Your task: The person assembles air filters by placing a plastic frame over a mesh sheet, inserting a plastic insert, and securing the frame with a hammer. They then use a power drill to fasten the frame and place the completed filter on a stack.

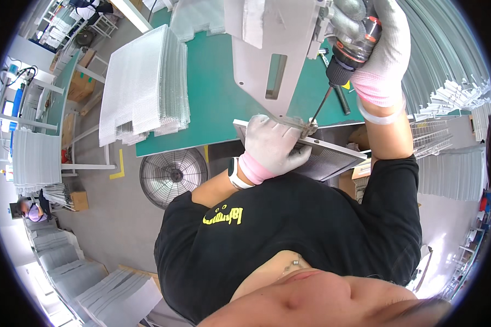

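Note:
My right hand (387, 60), in a white and pink knit glove, is closed around a black and orange power screwdriver (343, 61). Its long thin bit slants down to the left, and the tip meets a small metal fitting (310, 129) at the table edge. My left hand (268, 144), gloved the same way, is closed on the top edge of a framed dark mesh panel (333, 158) tilted against the table's near side. Part of its fingers is hidden. Just beyond stands a light grey metal plate (251, 71) with a long slot, its pointed lower end by the fitting.
On the green table (213, 120), a stack of white mesh sheets (142, 82) lies to the left. A dark-handled tool (341, 101) rests right of the plate. A round floor fan (174, 177) stands below the table edge. Many long strips (436, 54) are piled at the right.

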A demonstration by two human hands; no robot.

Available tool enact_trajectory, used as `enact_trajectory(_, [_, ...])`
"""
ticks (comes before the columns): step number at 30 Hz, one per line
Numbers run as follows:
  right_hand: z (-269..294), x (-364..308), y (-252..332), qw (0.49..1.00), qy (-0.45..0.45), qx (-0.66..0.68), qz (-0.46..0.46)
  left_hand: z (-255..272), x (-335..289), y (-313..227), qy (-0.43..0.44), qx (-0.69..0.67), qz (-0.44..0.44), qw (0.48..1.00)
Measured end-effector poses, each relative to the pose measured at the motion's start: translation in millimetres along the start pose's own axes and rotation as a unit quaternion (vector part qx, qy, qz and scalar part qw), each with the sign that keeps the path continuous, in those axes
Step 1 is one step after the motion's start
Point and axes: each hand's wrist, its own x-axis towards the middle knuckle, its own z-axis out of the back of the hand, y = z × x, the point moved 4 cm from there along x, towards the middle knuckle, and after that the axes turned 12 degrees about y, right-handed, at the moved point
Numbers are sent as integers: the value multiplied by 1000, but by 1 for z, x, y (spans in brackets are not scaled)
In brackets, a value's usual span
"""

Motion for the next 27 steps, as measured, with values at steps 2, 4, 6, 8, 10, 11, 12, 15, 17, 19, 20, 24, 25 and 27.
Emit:
enact_trajectory(2, [8,4,-2,998,57,15,0,0,4,-2,10,-8,-8,1000])
enact_trajectory(4, [15,-1,-4,997,65,30,-6,-1,8,-3,22,-26,-7,999])
enact_trajectory(6, [16,-14,-5,998,59,24,-29,-5,11,-3,36,-53,1,998])
enact_trajectory(8, [14,-26,-14,990,124,-21,-71,-14,12,-7,79,-59,-1,995])
enact_trajectory(10, [14,-37,-23,984,151,-3,-91,-26,8,-9,86,-76,-44,992])
enact_trajectory(11, [13,-39,-26,982,156,17,-100,-28,7,-10,69,-86,-68,992])
enact_trajectory(12, [16,-42,-27,982,153,38,-105,-28,9,-13,54,-99,-92,989])
enact_trajectory(15, [21,-45,-28,978,156,86,-111,-36,6,-15,22,-78,-153,985])
enact_trajectory(17, [22,-49,-28,975,159,105,-119,-44,4,-14,41,-97,-142,984])
enact_trajectory(19, [23,-52,-30,971,163,118,-126,-49,4,-11,72,-76,-147,983])
enact_trajectory(20, [21,-54,-31,970,166,121,-131,-49,2,-11,79,-34,-158,984])
enact_trajectory(24, [18,-52,-33,971,154,128,-128,-46,5,-5,114,44,-205,971])
enact_trajectory(25, [20,-49,-31,974,140,130,-122,-44,6,-4,97,17,-194,976])
enact_trajectory(27, [23,-43,-26,981,117,123,-96,-39,10,-7,32,-53,-168,984])
